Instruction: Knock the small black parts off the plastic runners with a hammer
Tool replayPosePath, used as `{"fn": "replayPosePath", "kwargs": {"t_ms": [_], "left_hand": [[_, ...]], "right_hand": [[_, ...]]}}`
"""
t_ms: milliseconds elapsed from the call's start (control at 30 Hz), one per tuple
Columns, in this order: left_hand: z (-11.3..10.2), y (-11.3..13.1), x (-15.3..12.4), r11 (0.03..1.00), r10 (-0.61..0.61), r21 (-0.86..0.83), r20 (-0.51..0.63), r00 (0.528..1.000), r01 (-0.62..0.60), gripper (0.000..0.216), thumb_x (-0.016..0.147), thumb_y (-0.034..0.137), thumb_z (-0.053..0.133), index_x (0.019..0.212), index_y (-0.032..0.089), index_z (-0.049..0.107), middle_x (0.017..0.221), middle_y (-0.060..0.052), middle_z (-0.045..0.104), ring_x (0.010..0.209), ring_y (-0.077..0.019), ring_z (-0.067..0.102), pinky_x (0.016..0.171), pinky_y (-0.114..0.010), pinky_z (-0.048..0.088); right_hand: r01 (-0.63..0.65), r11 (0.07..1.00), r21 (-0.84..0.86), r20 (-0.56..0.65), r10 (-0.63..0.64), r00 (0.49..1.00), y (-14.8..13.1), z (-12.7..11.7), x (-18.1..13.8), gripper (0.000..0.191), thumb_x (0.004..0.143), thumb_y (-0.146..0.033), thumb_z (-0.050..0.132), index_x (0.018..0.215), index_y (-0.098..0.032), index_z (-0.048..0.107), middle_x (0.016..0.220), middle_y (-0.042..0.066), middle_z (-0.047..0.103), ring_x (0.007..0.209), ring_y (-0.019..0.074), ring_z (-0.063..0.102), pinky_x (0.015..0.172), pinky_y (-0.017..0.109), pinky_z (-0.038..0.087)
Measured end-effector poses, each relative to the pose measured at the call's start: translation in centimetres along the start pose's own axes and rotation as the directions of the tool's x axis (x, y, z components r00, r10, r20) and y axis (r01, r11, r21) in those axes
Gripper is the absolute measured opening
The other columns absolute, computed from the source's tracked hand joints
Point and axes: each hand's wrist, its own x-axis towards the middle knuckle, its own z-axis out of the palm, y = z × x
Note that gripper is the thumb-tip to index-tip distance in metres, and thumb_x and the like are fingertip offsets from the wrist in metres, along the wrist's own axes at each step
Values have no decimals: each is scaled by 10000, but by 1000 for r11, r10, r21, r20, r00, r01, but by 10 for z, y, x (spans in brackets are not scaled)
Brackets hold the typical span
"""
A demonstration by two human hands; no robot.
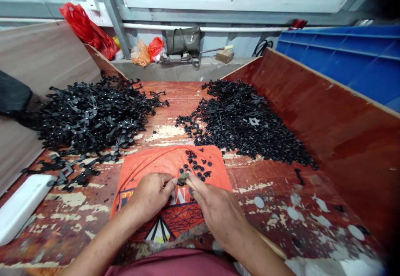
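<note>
My left hand [151,194] is closed in a pinch above an orange printed cloth [140,163]. My right hand [220,211] is closed too, its fingertips meeting those of the left. A small grey-green piece [183,177] shows at the fingertips; whether it is a held part or a covering on a finger I cannot tell. Anything else in the fingers is hidden. Just beyond them, several small black round-headed parts [197,167] lie loose on the cloth.
A heap of black linked parts [90,115] lies at left, another black heap [243,117] at right. A white oblong box [26,205] rests at front left. Wooden boards [331,117] wall the worn red tabletop [165,132]. Behind are a bag [183,40] and a blue crate [340,57].
</note>
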Motion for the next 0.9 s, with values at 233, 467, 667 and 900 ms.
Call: {"fn": "replayPosePath", "kwargs": {"t_ms": [233,467,667,900], "left_hand": [[3,-4,0,993,22,114,-17,1000,-20,397,927,383,390,611,191,535,589,-18,590,561,-152,505,564,-266,239],[6,-3,-3,972,27,234,-85,996,-7,365,928,348,407,657,198,599,673,-39,670,623,-161,570,581,-268,254],[10,1,-8,962,54,273,-112,992,-21,339,928,306,398,691,196,613,716,-52,690,665,-173,604,603,-274,282],[12,-1,-8,991,19,136,-128,992,-2,367,931,336,391,636,189,553,635,-18,617,605,-144,548,582,-258,260]], "right_hand": [[7,999,-31,16,-7,1000,2,-5,1,489,1002,-249,404,1479,-347,363,1059,20,739,868,206,712,743,292,537],[89,994,64,-192,-75,979,-5,-28,-5,448,1013,-244,377,1457,-285,412,1207,56,689,1009,201,680,839,308,535],[51,999,0,-31,-51,998,3,-8,-4,457,1005,-237,383,1460,-282,400,1046,51,742,858,232,719,733,351,564],[53,993,105,-251,-25,968,-3,-35,-9,380,1005,-244,397,1366,-286,507,1165,29,707,989,181,683,836,274,526]]}}
